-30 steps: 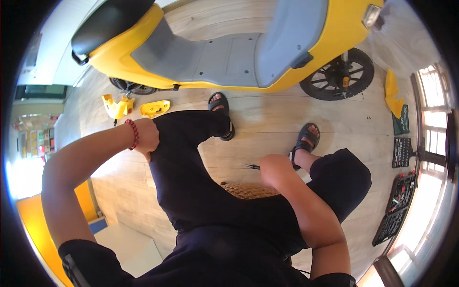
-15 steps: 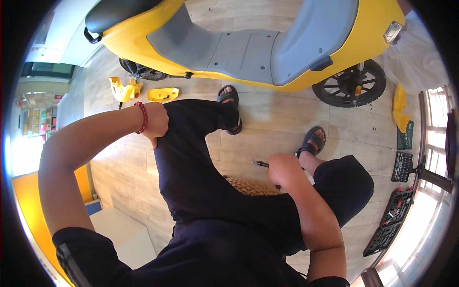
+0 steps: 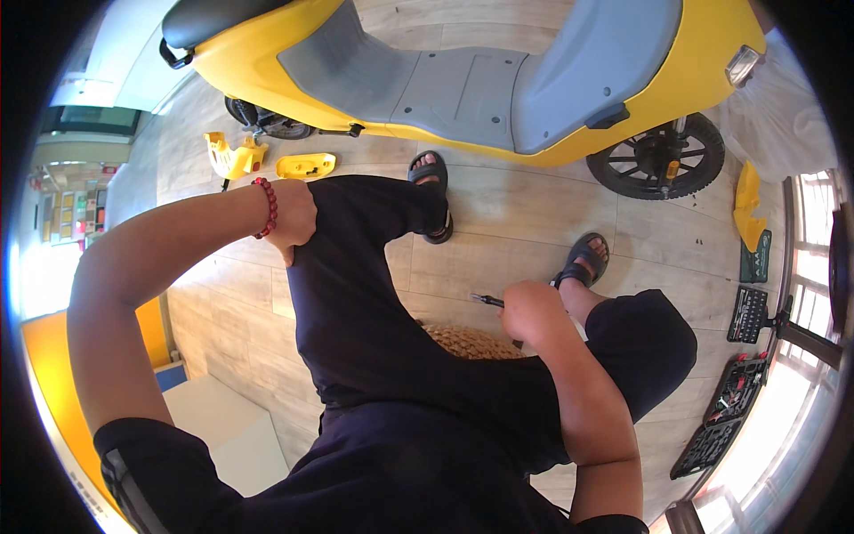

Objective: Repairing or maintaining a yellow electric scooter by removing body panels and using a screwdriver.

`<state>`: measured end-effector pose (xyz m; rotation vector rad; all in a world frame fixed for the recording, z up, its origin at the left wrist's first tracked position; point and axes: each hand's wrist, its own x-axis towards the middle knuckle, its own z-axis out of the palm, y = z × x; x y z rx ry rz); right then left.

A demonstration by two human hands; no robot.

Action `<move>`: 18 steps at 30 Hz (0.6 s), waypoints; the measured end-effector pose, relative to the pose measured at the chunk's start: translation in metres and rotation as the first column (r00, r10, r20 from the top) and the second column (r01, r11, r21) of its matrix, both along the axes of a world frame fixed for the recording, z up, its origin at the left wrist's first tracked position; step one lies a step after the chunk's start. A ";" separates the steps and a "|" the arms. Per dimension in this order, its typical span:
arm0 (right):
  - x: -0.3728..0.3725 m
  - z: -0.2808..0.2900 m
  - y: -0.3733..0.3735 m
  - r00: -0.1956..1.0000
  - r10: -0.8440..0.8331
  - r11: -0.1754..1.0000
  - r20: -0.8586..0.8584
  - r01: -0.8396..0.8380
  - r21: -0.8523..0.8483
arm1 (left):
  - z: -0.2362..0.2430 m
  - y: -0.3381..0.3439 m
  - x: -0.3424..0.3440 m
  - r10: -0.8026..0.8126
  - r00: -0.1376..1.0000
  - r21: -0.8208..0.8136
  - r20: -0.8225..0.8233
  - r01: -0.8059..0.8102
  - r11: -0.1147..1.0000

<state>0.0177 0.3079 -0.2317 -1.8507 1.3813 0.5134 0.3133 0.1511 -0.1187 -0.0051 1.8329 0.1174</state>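
My left hand (image 3: pixel 294 218), with a red bead bracelet (image 3: pixel 267 209) at the wrist, rests with curled fingers against the dark trouser leg (image 3: pixel 347 285) near my left knee. My right hand (image 3: pixel 532 313) is closed round a slim dark tool (image 3: pixel 485 299) whose metal tip points left, above a woven seat (image 3: pixel 458 343) between my legs. Something white shows just beside that hand, too hidden to name. A yellow scooter (image 3: pixel 560 151) with a grey footboard (image 3: pixel 454 98) stands across the floor in front of my sandalled feet.
Loose yellow panels (image 3: pixel 307 165) lie by the rear wheel, another (image 3: pixel 750 205) beside the front wheel near translucent plastic sheeting (image 3: pixel 774 116). Tool cases (image 3: pixel 707 445) lie along the windows at right. A pale low box (image 3: pixel 222 427) is behind at left.
The view has shifted, so the scooter and floor items sit further right in the picture. My hands keep nearly the same positions and the same hold.
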 end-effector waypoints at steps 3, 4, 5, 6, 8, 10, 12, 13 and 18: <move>0.000 0.001 -0.001 1.000 0.003 1.000 0.006 -0.003 0.001 | 0.003 0.002 0.000 0.007 1.000 -0.011 0.016 -0.007 1.000; 0.000 0.002 -0.001 1.000 0.000 1.000 0.008 0.000 -0.004 | 0.003 0.002 -0.001 0.005 1.000 -0.014 0.014 -0.004 1.000; 0.000 0.002 -0.001 1.000 -0.003 1.000 0.009 0.003 -0.009 | 0.003 0.001 -0.001 0.004 1.000 -0.013 0.014 -0.003 1.000; 0.000 0.001 0.000 1.000 -0.004 1.000 0.008 0.004 -0.008 | 0.003 0.001 -0.001 0.006 1.000 -0.011 0.014 -0.006 1.000; 0.001 0.000 0.000 1.000 0.009 1.000 0.007 -0.009 -0.018 | 0.004 0.002 -0.001 0.011 1.000 -0.011 0.017 -0.011 1.000; 0.001 0.001 0.000 1.000 0.004 1.000 0.010 -0.004 -0.015 | 0.004 0.002 0.000 0.018 1.000 -0.010 0.013 -0.017 1.000; 0.001 0.002 -0.001 1.000 -0.003 1.000 0.013 0.003 -0.011 | 0.003 0.002 0.000 0.017 1.000 -0.014 0.013 -0.016 1.000; 0.001 0.003 -0.001 1.000 -0.009 1.000 0.004 0.009 -0.002 | 0.003 0.002 0.000 0.016 1.000 -0.018 0.014 -0.016 1.000; -0.001 0.004 -0.002 1.000 -0.003 1.000 0.006 0.003 0.021 | 0.002 0.001 -0.002 0.034 0.999 -0.017 0.029 -0.034 0.999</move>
